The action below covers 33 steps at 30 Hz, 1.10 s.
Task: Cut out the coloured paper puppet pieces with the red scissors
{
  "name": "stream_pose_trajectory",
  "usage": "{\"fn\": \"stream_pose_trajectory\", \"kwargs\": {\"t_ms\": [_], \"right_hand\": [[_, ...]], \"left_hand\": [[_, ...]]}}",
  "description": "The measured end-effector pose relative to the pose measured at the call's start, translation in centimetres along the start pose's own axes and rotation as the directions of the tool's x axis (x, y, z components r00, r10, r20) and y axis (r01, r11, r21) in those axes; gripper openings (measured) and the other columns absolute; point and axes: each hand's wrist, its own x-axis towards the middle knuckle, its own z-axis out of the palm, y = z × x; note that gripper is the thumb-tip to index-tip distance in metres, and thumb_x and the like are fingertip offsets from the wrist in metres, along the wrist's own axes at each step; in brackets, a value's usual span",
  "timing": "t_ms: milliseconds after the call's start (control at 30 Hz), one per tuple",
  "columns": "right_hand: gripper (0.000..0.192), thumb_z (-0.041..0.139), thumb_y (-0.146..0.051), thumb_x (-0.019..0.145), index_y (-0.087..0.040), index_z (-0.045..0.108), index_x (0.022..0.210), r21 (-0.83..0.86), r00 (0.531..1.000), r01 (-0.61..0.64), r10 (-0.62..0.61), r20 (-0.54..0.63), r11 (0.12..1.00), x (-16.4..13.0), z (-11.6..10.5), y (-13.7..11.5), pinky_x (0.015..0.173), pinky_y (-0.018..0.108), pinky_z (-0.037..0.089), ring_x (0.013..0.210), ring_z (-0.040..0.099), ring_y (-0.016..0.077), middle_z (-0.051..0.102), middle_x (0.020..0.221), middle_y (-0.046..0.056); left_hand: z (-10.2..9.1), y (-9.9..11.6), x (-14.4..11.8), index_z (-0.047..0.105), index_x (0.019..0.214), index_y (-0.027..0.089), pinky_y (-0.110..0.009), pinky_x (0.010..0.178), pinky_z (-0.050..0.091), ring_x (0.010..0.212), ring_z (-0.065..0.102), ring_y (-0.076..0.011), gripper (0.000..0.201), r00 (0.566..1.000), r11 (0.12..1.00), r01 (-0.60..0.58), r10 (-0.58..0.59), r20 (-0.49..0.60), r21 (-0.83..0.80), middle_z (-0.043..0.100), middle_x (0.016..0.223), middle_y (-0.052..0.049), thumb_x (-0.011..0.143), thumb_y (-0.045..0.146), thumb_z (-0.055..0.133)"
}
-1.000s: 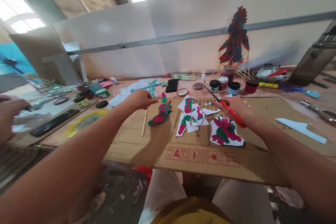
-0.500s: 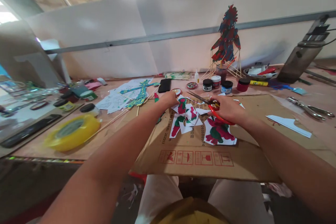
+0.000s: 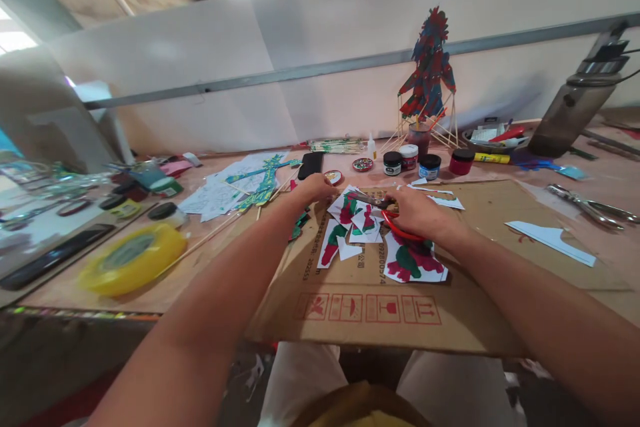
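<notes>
My right hand [image 3: 419, 213] grips red-handled scissors [image 3: 395, 227], blades pointing left over a heap of painted paper pieces [image 3: 356, 219], red and green on white. My left hand [image 3: 314, 188] reaches to the far left edge of that heap, fingers pinching one of the painted pieces. A larger painted sheet [image 3: 413, 263] lies just in front of my right hand. All this rests on a flat brown cardboard sheet [image 3: 370, 307] on the table.
Paint jars [image 3: 430, 165] and a glue bottle [image 3: 371, 146] stand behind the cardboard, with a painted puppet figure [image 3: 429, 70] on sticks. A yellow tape roll [image 3: 131, 257] lies left, a black phone [image 3: 311, 164] and drawings [image 3: 235, 188] behind, metal scissors [image 3: 590, 207] right.
My left hand has moved right from the cut-out by the stick to the paper heap. My right hand drew the scissors left and down over the heap. The view shifted right.
</notes>
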Motion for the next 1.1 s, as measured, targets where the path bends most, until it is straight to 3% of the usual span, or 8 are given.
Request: {"fn": "stream_pose_trajectory", "kwargs": {"t_ms": [133,267,500,633,867,1000,1067,1100], "right_hand": [[0.050,0.070,-0.019,0.091,-0.022,0.071,0.141,-0.111,0.989,-0.148,0.144,-0.043,0.983,0.4,0.2,2.0,0.097,0.038,0.056,0.116,0.074,0.0334,0.076,0.137,0.015],[0.048,0.071,-0.023,0.092,-0.025,0.071,0.140,-0.090,0.985,-0.147,0.138,-0.102,0.985,0.6,0.0,2.7,0.098,0.035,0.053,0.120,0.072,0.0306,0.078,0.134,0.011],[0.021,0.071,-0.032,0.093,-0.023,0.081,0.109,-0.149,0.978,-0.184,0.196,0.068,0.972,0.4,0.3,2.2,0.069,0.028,0.049,0.087,0.076,0.0262,0.084,0.105,0.010],[0.034,0.070,-0.035,0.094,-0.020,0.077,0.124,-0.184,0.970,-0.234,0.242,0.023,0.955,0.6,0.3,3.0,0.070,0.030,0.049,0.094,0.076,0.0302,0.083,0.111,0.015],[0.034,0.067,-0.035,0.097,-0.017,0.078,0.123,-0.227,0.933,-0.359,0.347,-0.092,0.905,0.7,-0.8,4.3,0.076,0.032,0.053,0.097,0.077,0.0322,0.082,0.113,0.018],[0.033,0.064,-0.037,0.100,-0.016,0.079,0.120,-0.221,0.923,-0.385,0.367,-0.119,0.896,0.4,-1.1,4.6,0.080,0.033,0.054,0.097,0.078,0.0315,0.083,0.109,0.019],[0.033,0.063,-0.038,0.101,-0.016,0.079,0.119,-0.217,0.920,-0.390,0.370,-0.126,0.895,0.3,-1.2,4.5,0.082,0.034,0.055,0.096,0.078,0.0316,0.083,0.107,0.019],[0.033,0.063,-0.037,0.100,-0.016,0.079,0.119,-0.216,0.922,-0.387,0.367,-0.127,0.897,0.2,-1.2,4.4,0.083,0.034,0.055,0.097,0.078,0.0317,0.083,0.108,0.019]], "left_hand": [[0.4,0.4,-0.1,0.077,0.072,0.021,-0.028,0.077,0.051,0.086,0.073,-0.0244,0.010,1.000,0.999,-0.024,0.024,-0.001,0.045,0.080,0.084,-0.007,0.070,0.027,0.084],[0.8,0.9,-0.3,0.072,0.064,0.021,-0.027,0.072,0.048,0.081,0.071,-0.0227,0.016,0.999,0.997,-0.034,0.033,0.022,0.065,0.076,0.076,-0.005,0.063,0.020,0.087],[0.5,1.2,-0.5,0.067,0.055,0.022,-0.028,0.069,0.047,0.072,0.066,-0.0217,0.020,0.998,1.000,-0.005,0.004,0.056,0.018,0.067,0.059,-0.001,0.058,0.015,0.085],[0.8,1.1,-0.8,0.066,0.053,0.021,-0.031,0.069,0.046,0.067,0.064,-0.0221,0.017,0.999,0.999,0.013,-0.011,0.041,-0.048,0.064,0.055,-0.003,0.059,0.012,0.080],[-0.1,0.9,-1.4,0.058,0.047,0.020,-0.029,0.057,0.038,0.054,0.050,-0.0163,0.025,0.999,0.968,0.003,-0.013,-0.041,-0.251,0.052,0.047,-0.001,0.063,0.010,0.074],[-2.0,0.5,-1.9,0.054,0.050,0.021,-0.024,0.051,0.038,0.051,0.046,-0.0122,0.028,0.994,0.907,-0.050,0.006,-0.106,-0.419,0.050,0.049,0.000,0.073,0.013,0.068],[-2.4,0.5,-2.3,0.054,0.054,0.021,-0.023,0.050,0.043,0.050,0.047,-0.0116,0.024,0.992,0.773,-0.077,-0.007,-0.130,-0.629,0.051,0.051,0.001,0.070,0.010,0.069],[-2.4,0.5,-2.5,0.055,0.057,0.021,-0.023,0.050,0.047,0.049,0.048,-0.0117,0.022,0.990,0.649,-0.086,-0.029,-0.138,-0.756,0.052,0.052,0.001,0.067,0.009,0.070]]}}
